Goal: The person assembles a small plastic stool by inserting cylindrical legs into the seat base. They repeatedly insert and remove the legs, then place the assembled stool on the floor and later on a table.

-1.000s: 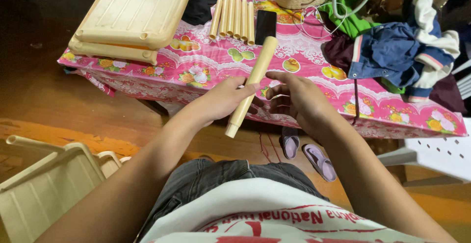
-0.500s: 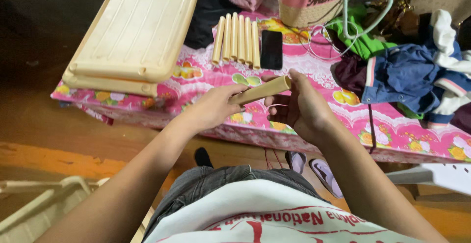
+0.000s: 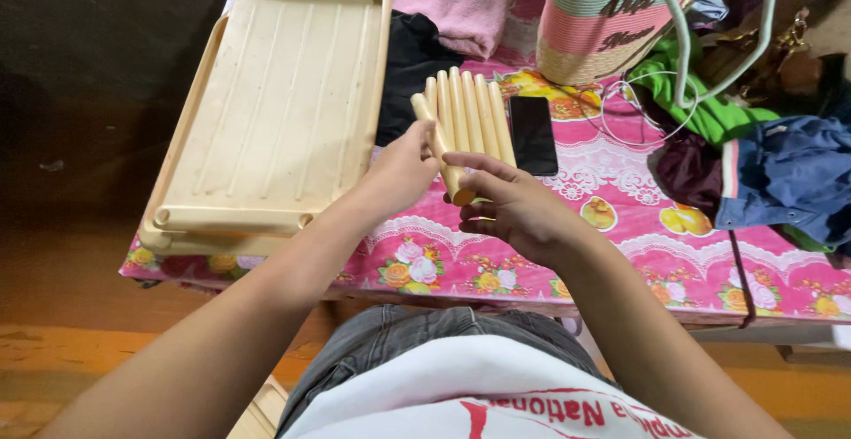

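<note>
Here both forearms reach forward over the table's near edge (image 3: 532, 290). Left hand (image 3: 403, 169) and right hand (image 3: 510, 209) are closed around one cream rod (image 3: 441, 148) — tilted, just beside the rod row (image 3: 470, 111) lying left of a black phone (image 3: 532, 133)
</note>
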